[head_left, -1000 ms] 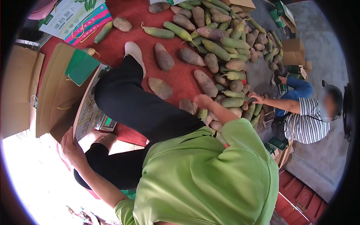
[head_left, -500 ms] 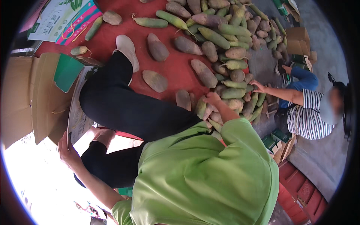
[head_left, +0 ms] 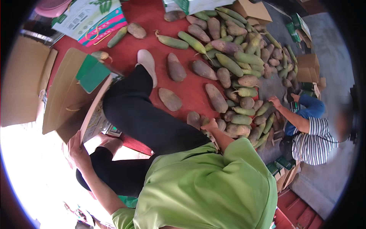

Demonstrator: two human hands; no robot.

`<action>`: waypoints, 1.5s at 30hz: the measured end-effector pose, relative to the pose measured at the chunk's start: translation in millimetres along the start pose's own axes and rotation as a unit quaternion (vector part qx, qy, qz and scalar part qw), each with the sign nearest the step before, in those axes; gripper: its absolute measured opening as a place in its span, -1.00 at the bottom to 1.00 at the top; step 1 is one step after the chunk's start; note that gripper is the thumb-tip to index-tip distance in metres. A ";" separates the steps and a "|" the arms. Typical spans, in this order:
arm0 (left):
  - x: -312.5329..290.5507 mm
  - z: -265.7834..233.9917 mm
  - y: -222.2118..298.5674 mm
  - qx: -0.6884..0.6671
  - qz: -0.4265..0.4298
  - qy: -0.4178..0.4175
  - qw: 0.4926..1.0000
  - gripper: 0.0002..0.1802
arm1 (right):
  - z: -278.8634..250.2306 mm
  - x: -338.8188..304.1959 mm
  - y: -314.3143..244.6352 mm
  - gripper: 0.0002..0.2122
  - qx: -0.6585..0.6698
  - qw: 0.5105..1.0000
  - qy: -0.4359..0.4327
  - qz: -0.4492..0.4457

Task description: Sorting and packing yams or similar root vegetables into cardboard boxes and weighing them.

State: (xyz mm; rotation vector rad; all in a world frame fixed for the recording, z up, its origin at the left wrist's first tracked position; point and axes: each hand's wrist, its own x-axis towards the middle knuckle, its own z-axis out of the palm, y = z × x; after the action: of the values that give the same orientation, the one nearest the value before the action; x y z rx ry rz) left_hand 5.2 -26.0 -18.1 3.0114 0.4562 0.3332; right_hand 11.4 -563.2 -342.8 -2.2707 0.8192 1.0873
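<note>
At the left, my left hand [head_left: 79,153] grips the near rim of an open cardboard box [head_left: 64,102], its fingers folded over the edge. My right hand [head_left: 210,125] reaches to the near side of a heap of radishes, its fingers closed about a green radish [head_left: 204,120] that is partly hidden by the hand. A brownish radish [head_left: 193,119] lies just left of it. Others in the heap, such as a green-topped radish [head_left: 238,129], lie to the right of my hand.
Loose radishes [head_left: 170,99] lie on the red mat [head_left: 148,120] by my foot. A printed carton [head_left: 89,23] stands at the far left, another box [head_left: 28,82] beside the open one. A co-worker's hand [head_left: 274,101] touches the heap's right side. More cartons [head_left: 308,68] stand behind.
The view has shifted, so the mat and radishes appear farther right and lower. My right hand has come down over the green radish; my left hand stays on the box rim.
</note>
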 end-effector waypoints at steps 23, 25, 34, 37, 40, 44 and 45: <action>4.2 -8.4 12.9 0.003 -0.052 -0.014 0.999 -0.69 | -177.2 -318.1 -426.8 -0.45 0.307 0.570 0.003 -0.762; 6.7 -11.3 13.6 0.011 -0.052 -0.025 0.998 -0.70 | -154.7 -346.3 -455.9 -0.47 0.258 0.514 0.042 -0.817; 5.4 -9.4 7.2 0.008 -0.054 -0.041 0.998 -0.68 | 48.1 -330.4 -527.2 -0.56 -0.188 0.522 -0.025 -0.832; 7.2 -8.2 9.0 0.000 -0.053 -0.040 0.998 -0.68 | 65.7 -311.3 -530.1 -0.62 -0.324 0.510 -0.036 -0.796; 4.0 -10.7 7.5 -0.002 -0.058 -0.044 0.997 -0.69 | 73.9 -315.4 -532.5 -0.69 -0.513 0.505 -0.061 -0.691; 6.1 -15.5 12.5 0.008 -0.066 -0.042 0.997 -0.71 | 63.7 -310.3 -536.4 -0.75 -0.552 0.520 -0.024 -0.651; 6.9 -14.1 14.5 0.019 -0.062 -0.039 0.997 -0.71 | 55.6 -311.5 -537.0 -0.74 -0.516 0.528 -0.033 -0.674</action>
State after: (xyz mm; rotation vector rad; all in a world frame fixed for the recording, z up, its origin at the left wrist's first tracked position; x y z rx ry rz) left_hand 12.6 -37.1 -1.4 3.0012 0.6447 0.1992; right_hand 198.7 -56.4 -32.0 -2.4038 -1.9592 0.7257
